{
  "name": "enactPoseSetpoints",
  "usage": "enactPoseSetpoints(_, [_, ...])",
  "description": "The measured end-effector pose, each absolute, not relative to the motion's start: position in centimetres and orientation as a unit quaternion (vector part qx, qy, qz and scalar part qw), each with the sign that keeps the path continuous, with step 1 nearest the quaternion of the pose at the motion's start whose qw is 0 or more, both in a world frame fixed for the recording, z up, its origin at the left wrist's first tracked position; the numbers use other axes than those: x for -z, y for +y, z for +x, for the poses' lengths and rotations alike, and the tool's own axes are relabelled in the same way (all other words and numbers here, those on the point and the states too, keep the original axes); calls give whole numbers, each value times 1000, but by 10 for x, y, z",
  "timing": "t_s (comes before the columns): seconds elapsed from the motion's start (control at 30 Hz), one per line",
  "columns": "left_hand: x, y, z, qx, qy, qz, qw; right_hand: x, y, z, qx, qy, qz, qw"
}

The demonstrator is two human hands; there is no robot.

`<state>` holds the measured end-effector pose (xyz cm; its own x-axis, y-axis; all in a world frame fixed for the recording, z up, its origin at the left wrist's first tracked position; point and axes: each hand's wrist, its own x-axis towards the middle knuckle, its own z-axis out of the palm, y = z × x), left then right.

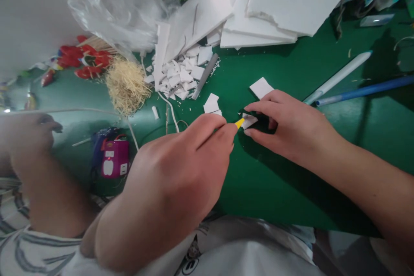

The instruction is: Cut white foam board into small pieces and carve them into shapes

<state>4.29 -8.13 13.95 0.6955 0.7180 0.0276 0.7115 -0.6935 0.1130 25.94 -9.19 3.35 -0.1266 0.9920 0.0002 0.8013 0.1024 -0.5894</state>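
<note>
My left hand is closed around a thin tool whose yellow tip sticks out past the fingers; its remainder is hidden in the fist. That tip touches a small white foam piece on the green table. From the other side, my right hand holds this piece between thumb and fingertips. Just beyond the right fingers lies a white foam rectangle. Another cut foam piece rests beyond my left hand.
Foam scraps are heaped beside a grey stick, below large foam sheets. Straw-like shreds, a plastic bag and a magenta device lie left. Two pens lie right. Another person's hand is at far left.
</note>
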Motion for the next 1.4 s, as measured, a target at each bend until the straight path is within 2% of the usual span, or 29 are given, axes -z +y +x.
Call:
enactPoseSetpoints(0.13, [-139,-86,36,-61,350,934,-13,-38,-89,257,-275,-661,-655,240])
enactPoseSetpoints(0.33, [-109,-82,25,-221,370,901,41,-51,-81,255,-396,-524,-682,322])
enactPoseSetpoints(0.5, [-77,-74,25,-301,330,893,59,-52,-79,257,-388,-466,-694,388])
enactPoseSetpoints(0.7, [-61,-75,27,-302,293,906,55,-57,-81,252,-373,-410,-703,446])
enactPoseSetpoints(1.27, [-58,-77,26,-294,296,906,69,-54,-85,251,-313,-470,-702,434])
enactPoseSetpoints(1.4, [-57,-76,26,-305,298,901,75,-54,-84,251,-348,-441,-698,444])
